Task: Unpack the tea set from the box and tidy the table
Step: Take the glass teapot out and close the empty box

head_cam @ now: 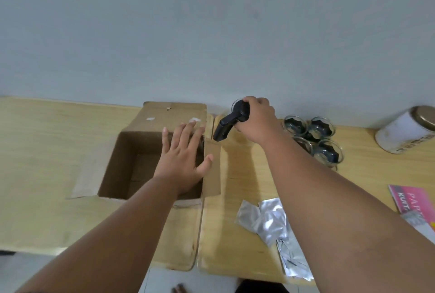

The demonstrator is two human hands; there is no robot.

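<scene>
Right hand (256, 117): curled round the upper end of a black plastic handle (229, 123), held above the desk close to the wall.
Handle: it slants down and to the left, and its lower end points toward the box's right flap.
Held piece: a clear glass rim (235, 102) shows just behind the handle (probably the teapot or pitcher of the set, though the hand hides most of it).
Left hand (182, 156): flat and holding nothing, with fingers straight and spread and the thumb out to the right. It lies over the far right corner of the box's opening, and its fingertips reach the rear flap.
Brown cardboard box (150, 116): open on the desk, just left of the right hand, with its flaps folded outward.
Small clear glass cups (313, 137): four, each with a black part inside, upright in a tight cluster just right of the right wrist.
White round tin with a gold lid (400, 132): at the far right of the desk, beyond the cups, its lid turned up and to the right.
Crinkled silver foil packets (268, 219): loose and overlapping on the near part of the desk, partly under the right forearm.
Pink printed booklet (409, 198): at the right edge, cut off by the frame.
Light wooden desk (47, 151): it carries everything, and a seam runs front to back just right of the box.
Pale grey wall (211, 34): directly behind the desk.
</scene>
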